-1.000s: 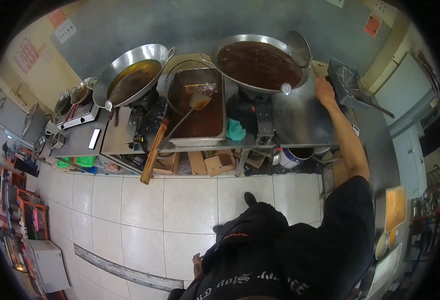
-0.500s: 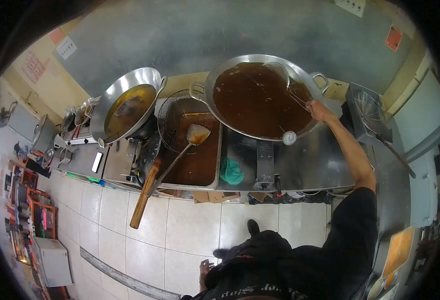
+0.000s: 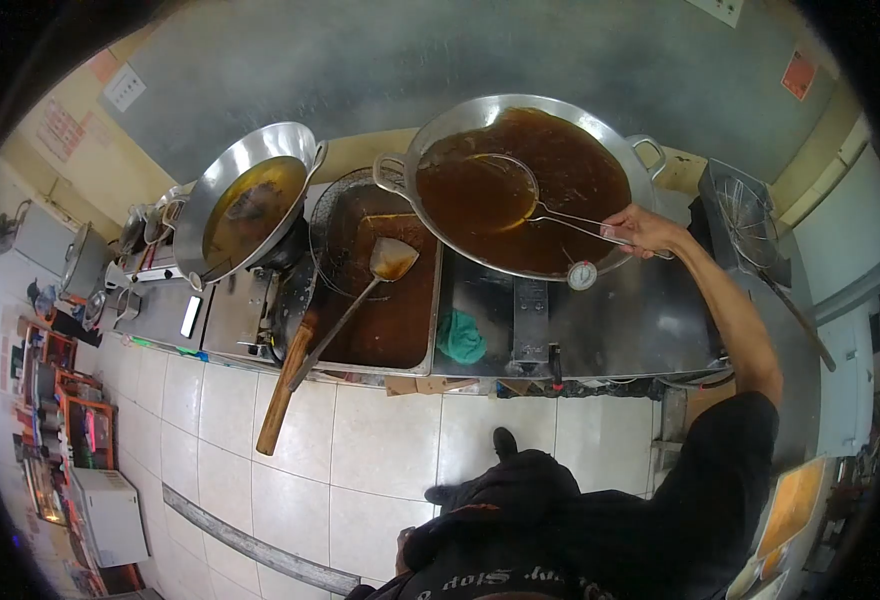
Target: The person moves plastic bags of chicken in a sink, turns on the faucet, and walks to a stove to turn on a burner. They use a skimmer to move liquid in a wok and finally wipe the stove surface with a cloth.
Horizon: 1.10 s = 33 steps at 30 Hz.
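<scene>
My right hand (image 3: 642, 230) is closed round the wire handle of a round skimmer (image 3: 568, 217). The skimmer's hoop lies in the dark brown liquid inside a large two-handled wok (image 3: 644, 192). A dial thermometer (image 3: 582, 275) hangs at the wok's front rim, left of and below that hand. Low in the view, my left hand (image 3: 402, 546) hangs beside my body, partly covered by dark clothing, so its fingers cannot be made out.
Left of the wok, a spatula (image 3: 395, 260) with a wooden handle lies across a rectangular pan (image 3: 430, 350) of brown liquid. Another wok (image 3: 188, 225) stands farther left. A green cloth (image 3: 461, 337) sits on the counter. At right, a wire strainer (image 3: 745, 212) rests on a metal box.
My right hand has moved slightly down, drawing the skimmer from the wok's back right toward its middle. The liquid's surface is swirling. My left hand is now more hidden by my body.
</scene>
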Available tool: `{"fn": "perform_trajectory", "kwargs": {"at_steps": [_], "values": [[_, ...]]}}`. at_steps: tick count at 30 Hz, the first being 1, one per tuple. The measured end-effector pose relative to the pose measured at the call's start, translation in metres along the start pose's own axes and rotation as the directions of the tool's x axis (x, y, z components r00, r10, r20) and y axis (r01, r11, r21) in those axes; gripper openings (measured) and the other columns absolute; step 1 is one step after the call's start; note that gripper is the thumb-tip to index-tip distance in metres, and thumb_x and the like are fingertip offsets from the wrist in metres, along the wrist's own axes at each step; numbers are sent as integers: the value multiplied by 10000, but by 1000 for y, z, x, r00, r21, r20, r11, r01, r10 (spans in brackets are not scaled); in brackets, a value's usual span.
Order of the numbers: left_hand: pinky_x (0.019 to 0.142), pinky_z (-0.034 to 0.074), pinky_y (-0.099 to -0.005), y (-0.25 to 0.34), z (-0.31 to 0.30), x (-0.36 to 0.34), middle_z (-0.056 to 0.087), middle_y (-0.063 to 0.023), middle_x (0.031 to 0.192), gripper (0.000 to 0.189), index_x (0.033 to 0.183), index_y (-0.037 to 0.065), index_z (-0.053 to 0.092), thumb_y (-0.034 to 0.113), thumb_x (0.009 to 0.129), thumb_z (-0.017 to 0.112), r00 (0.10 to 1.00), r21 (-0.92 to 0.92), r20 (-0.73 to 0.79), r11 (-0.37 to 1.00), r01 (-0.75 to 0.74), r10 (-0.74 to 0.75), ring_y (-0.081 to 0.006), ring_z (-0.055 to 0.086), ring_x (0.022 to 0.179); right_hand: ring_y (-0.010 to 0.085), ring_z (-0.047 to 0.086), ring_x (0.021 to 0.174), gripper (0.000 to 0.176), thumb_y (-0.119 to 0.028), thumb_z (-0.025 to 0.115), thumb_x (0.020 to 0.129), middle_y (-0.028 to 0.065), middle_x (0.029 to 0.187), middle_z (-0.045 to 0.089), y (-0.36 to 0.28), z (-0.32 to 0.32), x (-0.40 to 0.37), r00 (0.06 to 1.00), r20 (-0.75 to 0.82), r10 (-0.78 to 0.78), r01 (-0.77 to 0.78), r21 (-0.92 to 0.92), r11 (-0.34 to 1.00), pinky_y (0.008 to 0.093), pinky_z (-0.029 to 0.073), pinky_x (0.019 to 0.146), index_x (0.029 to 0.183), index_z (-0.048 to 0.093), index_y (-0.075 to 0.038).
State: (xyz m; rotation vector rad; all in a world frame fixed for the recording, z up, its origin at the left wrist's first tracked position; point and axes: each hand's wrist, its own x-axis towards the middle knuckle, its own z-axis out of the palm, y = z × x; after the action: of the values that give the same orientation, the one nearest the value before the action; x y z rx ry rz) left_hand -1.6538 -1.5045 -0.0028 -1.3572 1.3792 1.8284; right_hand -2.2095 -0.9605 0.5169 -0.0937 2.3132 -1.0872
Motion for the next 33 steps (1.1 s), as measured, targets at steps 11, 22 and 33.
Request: {"fn": "perform_trajectory", "kwargs": {"at_steps": [11,22,33], "values": [[584,504,-451,24,-25,37,575,-220,912,395,1146,76,359,287,848,510,993,-120,66,988,-93,101,-335,586,782,38,329,368,282,-253,478,882,1,547,423,-1,18,-63,998,-24,57,-54,117,992,187,258,309,1096,524,-76],[630,472,-475,-1,-78,14,580,-182,961,404,1176,98,338,286,842,466,998,-7,13,998,-59,59,-318,580,830,47,345,363,307,-267,470,881,18,562,443,-27,50,-98,990,-143,12,5,122,992,193,264,301,1054,539,-22],[646,462,-475,-18,-84,14,578,-171,978,435,1191,106,328,314,833,461,991,71,99,994,82,-88,-307,575,855,336,582,673,175,-74,409,788,197,715,567,-140,269,-87,786,-268,-557,179,-763,621,410,471,576,800,550,30]]}}
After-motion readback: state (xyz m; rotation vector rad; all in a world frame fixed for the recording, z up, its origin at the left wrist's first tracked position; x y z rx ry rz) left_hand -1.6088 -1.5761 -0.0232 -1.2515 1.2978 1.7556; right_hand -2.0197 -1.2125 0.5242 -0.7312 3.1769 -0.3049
